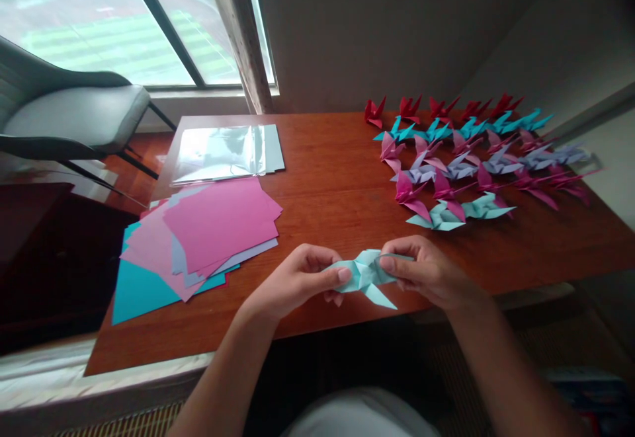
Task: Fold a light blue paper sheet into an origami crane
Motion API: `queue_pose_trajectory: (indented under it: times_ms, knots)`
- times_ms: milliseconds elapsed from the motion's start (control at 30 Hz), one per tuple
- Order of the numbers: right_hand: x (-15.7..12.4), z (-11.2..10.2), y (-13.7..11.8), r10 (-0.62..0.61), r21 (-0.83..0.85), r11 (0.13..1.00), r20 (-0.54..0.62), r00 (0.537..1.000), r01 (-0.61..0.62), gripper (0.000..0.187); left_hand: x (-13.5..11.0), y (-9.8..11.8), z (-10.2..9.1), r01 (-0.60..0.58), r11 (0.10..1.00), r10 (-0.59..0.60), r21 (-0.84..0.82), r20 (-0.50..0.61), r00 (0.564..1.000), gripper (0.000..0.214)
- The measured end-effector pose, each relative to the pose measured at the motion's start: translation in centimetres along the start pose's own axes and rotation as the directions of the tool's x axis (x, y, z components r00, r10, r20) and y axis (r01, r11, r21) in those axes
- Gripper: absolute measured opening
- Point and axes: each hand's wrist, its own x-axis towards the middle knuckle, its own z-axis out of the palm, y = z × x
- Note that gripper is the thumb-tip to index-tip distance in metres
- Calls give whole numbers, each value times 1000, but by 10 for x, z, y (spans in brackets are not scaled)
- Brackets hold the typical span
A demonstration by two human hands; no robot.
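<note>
Between my two hands, just above the front edge of the wooden table, is a pale mint origami crane [366, 272]. My left hand [310, 272] pinches its left side, thumb on top. On the other side, my right hand [421, 266] grips the right end between thumb and fingers. One pointed flap of the crane sticks out down and to the right. Closest beyond my right hand stand pale mint paper cranes [441, 215], at the front of several rows of finished cranes.
Rows behind hold magenta cranes [409, 189], lavender, pink, turquoise cranes [436, 130] and red cranes [374, 112]. Left on the table [322, 179] lie fanned coloured paper sheets [223, 219] and a clear plastic packet [218, 153]. A chair [74, 116] stands by the window.
</note>
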Motion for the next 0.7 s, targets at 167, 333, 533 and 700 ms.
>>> queue_pose_trajectory:
  times_ms: [167, 333, 533, 700]
  knots:
    - [1, -3, 0, 14, 28, 999, 1, 1000, -14, 40, 1, -1, 0, -2, 1000, 2, 17, 6, 1000, 38]
    - [6, 12, 13, -45, 292, 954, -100, 994, 72, 37, 2, -5, -2, -61, 998, 61, -18, -23, 998, 36]
    - [11, 34, 23, -60, 448, 885, -157, 986, 125, 41, 1, -9, -4, -110, 993, 108, -46, -39, 993, 39]
    - [7, 30, 22, -99, 344, 926, -184, 978, 159, 38, -1, -8, -4, -89, 995, 89, -35, -8, 996, 38]
